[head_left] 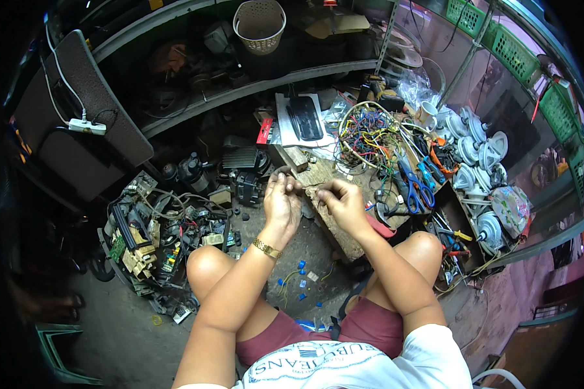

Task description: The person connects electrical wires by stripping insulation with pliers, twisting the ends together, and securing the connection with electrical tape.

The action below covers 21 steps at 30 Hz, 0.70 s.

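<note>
My left hand (pixel 283 200) is turned palm up in front of me, its fingers curled in at the near edge of a worn wooden block (pixel 334 227). My right hand (pixel 344 204) hovers over that block with thumb and fingertips pinched together. The fingertips of both hands point toward each other, a small gap between them. Whatever they hold is too small to make out. Beyond the right hand lie blue-handled scissors (pixel 416 188) and a basket of tangled coloured wires (pixel 372 136).
At left sits a heap of circuit boards and scrap parts (pixel 169 233). A dark phone-like slab (pixel 305 118) rests at the back. Tools fill a box (pixel 457 227) at right, beside several white plastic reels (pixel 477 149). Blue bits (pixel 302 264) litter the floor.
</note>
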{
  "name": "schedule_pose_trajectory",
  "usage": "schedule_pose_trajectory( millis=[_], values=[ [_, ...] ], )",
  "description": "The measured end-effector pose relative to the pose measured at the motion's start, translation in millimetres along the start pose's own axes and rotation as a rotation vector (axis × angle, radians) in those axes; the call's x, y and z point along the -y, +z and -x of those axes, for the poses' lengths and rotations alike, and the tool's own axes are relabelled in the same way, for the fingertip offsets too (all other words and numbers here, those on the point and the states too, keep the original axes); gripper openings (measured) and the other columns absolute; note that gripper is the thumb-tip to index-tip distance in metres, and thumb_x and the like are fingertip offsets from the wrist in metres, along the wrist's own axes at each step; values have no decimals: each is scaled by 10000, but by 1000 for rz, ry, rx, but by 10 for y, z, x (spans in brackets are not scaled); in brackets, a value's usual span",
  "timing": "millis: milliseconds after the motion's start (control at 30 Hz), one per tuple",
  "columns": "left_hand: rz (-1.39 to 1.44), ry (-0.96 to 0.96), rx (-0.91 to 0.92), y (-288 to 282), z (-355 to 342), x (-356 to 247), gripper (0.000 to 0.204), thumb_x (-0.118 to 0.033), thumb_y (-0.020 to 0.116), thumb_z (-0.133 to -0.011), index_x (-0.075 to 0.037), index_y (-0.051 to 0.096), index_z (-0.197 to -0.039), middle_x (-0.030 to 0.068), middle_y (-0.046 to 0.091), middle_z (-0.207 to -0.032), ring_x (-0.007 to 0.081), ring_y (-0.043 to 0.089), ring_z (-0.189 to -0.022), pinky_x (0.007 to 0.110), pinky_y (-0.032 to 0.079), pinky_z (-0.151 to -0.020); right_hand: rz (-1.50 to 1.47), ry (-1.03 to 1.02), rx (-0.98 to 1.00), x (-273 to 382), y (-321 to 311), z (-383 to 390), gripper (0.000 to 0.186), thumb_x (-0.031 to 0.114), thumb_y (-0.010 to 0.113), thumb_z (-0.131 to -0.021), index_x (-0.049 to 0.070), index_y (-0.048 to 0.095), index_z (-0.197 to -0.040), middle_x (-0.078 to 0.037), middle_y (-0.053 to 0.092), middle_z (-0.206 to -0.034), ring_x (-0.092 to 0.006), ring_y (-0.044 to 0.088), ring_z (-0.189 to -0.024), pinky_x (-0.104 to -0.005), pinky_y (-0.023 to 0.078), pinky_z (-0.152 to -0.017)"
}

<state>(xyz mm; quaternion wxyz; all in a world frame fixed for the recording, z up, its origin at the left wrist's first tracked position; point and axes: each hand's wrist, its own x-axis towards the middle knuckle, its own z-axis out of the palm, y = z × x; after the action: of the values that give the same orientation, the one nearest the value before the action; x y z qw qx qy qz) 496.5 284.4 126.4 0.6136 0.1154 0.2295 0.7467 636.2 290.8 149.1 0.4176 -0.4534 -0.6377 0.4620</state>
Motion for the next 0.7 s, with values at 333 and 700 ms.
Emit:
schedule_pose_trajectory(
  millis=[333, 700],
  values=[
    [-681, 135, -65, -175, -71, 189, 340, -59, 486, -897, -98, 482, -1234, 70, 536, -1068, 193, 498, -1004, 413, 371, -965, 47, 25, 74, -157, -317, -117, 116, 97, 657, -813, -16, 632, -806, -49, 615, -643, -77, 506, -492, -249, 405, -467],
    [-1665, 329, 646, -52, 240, 148, 321, -190, 454, -950, -48, 473, -1237, 85, 603, -979, 238, 583, -949, 549, 218, -1042, 107, 42, 79, -34, -349, 15, 99, 76, 640, -812, -23, 637, -812, -86, 648, -692, -117, 576, -567, -283, 459, -544]
  ],
)
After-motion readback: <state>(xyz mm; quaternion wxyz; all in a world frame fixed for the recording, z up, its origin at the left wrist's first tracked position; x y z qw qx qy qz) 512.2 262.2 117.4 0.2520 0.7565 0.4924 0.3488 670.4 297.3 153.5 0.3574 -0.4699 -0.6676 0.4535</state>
